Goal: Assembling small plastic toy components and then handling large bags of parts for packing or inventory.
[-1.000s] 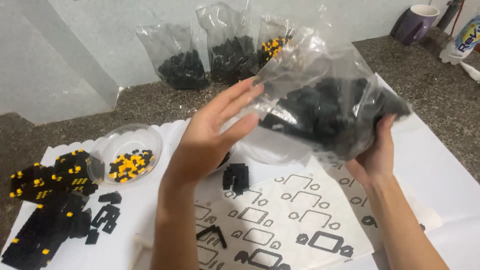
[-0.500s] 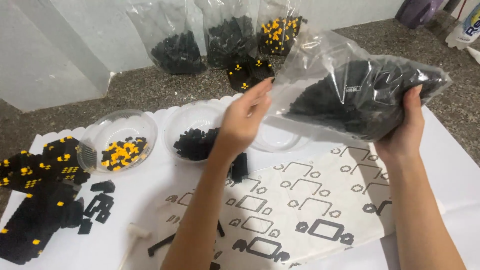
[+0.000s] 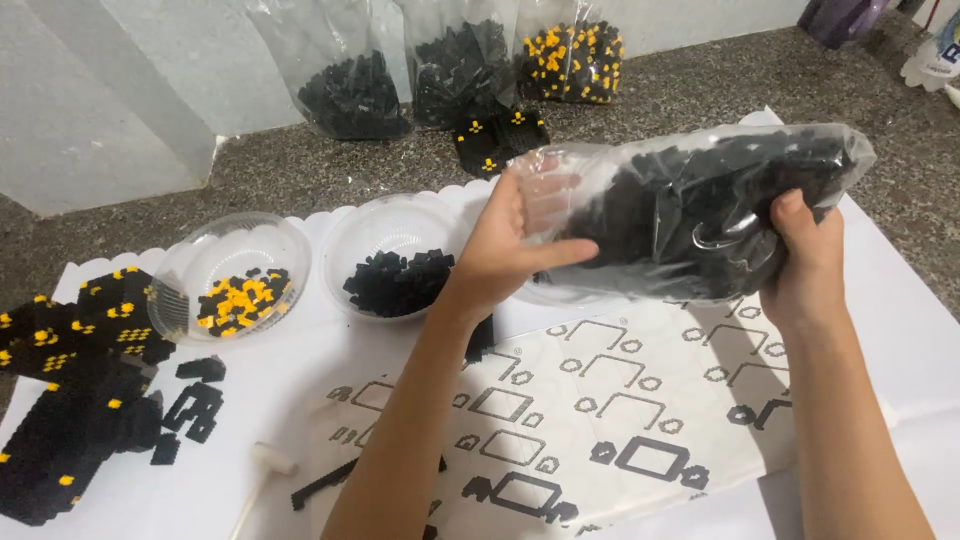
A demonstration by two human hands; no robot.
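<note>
Clear plastic bag (image 3: 700, 215) full of tiny black bricks, held sideways over the bench (image 3: 300, 170), its open mouth pointing at 9 o'clock. The right hand (image 3: 805, 255) has its fingers clamped on the closed end; the left hand (image 3: 510, 250) sits at the mouth with fingers spread apart around the opening, the plastic bunched over them.

Where things stand, as far as I can judge: sorting looks partly done. The middle bowl (image 3: 345, 250), just at 9 o'clock of the left hand, already has a small heap of black bricks in it. Next bowl (image 3: 185, 290) over at 9 has a mix of yellow and black ones. There seems to be a third bowl right under the bag, but it's mostly hidden so I can't tell what's in it. The bag itself looks very full.

Up at 12 o'clock, three more bags (image 3: 455, 70) lean against the wall, two black and one yellow-and-black, so plenty left.

At 8 o'clock there's a half-built black model (image 3: 75, 400) with yellow dots, loose bits beside it. The printed sheet (image 3: 600, 420) lies at 6 o'clock under both arms.
</note>
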